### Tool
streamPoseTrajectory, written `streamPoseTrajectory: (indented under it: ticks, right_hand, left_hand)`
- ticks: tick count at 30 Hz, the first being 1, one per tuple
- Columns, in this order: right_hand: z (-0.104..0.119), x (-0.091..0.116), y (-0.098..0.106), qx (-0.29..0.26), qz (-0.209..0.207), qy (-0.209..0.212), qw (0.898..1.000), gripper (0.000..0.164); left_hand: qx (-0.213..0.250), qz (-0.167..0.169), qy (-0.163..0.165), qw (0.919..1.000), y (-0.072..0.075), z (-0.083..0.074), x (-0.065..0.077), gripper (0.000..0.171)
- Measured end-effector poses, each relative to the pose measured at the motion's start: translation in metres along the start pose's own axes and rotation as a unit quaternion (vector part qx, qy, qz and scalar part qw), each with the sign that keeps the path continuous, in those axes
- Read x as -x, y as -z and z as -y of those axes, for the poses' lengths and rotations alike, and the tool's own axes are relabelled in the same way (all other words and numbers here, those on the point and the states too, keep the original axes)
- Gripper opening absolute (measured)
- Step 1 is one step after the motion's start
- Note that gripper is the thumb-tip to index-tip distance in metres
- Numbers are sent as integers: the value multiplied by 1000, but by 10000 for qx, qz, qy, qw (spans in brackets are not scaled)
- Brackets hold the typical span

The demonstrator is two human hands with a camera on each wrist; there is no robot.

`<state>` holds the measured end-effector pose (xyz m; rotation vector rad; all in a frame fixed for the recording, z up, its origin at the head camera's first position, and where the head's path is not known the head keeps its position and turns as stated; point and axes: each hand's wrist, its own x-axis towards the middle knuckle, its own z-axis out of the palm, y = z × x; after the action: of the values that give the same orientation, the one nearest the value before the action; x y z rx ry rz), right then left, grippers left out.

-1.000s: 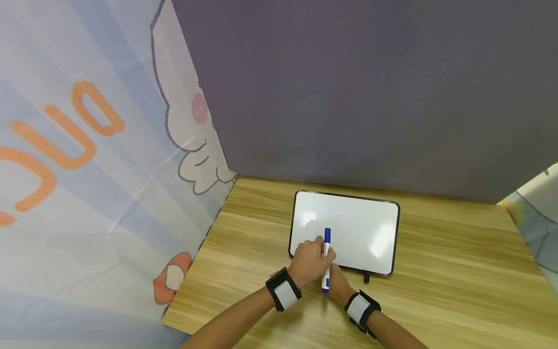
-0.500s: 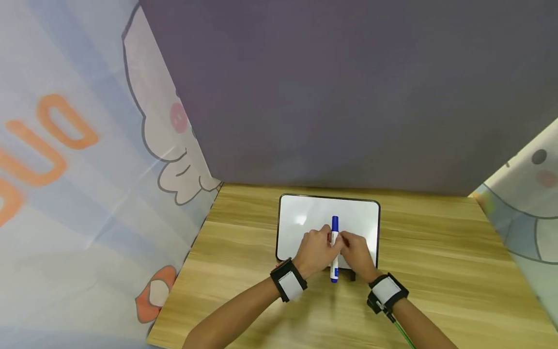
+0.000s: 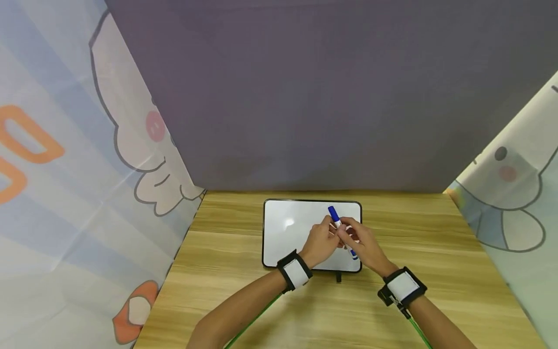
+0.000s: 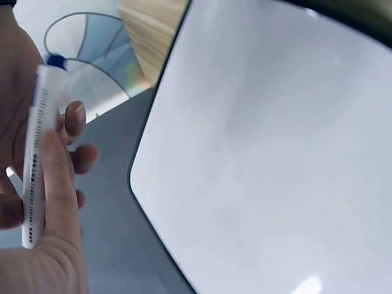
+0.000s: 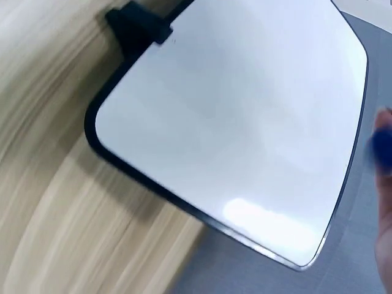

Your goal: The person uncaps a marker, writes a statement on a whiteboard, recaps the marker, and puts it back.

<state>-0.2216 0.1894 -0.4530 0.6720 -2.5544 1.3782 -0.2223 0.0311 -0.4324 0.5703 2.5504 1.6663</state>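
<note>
In the head view a blue-capped white marker (image 3: 333,214) slants between both hands above the whiteboard (image 3: 285,242). My right hand (image 3: 364,245) holds it, thumb across the barrel and fingers curled behind. My left hand (image 3: 320,242) pinches it from the other side, close to the right fingers. Up close in the left wrist view, the barrel (image 4: 40,122) shows small print, and one straight finger lies along it; fingertips show behind. The right wrist view has only the blurred blue cap (image 5: 383,148) and part of a hand at its right edge. The cap is on.
The whiteboard has a black frame and a small black foot (image 3: 338,277) at its front edge. It stands on a wood-grain table (image 3: 235,242). A grey panel (image 3: 296,106) rises behind, with printed cloth (image 3: 78,232) at the sides.
My right hand has come up from below the left one and taken hold of the marker. The marker has turned from upright to slanted. The head view has shifted right.
</note>
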Motion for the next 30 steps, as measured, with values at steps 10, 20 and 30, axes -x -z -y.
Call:
streamPoseTrajectory:
  ticks: [10,20,30]
  right_hand:
    - [-3,-2,22,870,604,-96,9943,35]
    - [-17,-7,32,1714,96,1592,9722,29]
    - [-12,-13,39,1825,595,1787,9650,22]
  left_hand:
    - [-140,258,103,9995,2,4,-4,35]
    - [-741,323,-410,9959,8,7,-4,29]
    - [-3070,626,-1326,9403,7,9,-6,29]
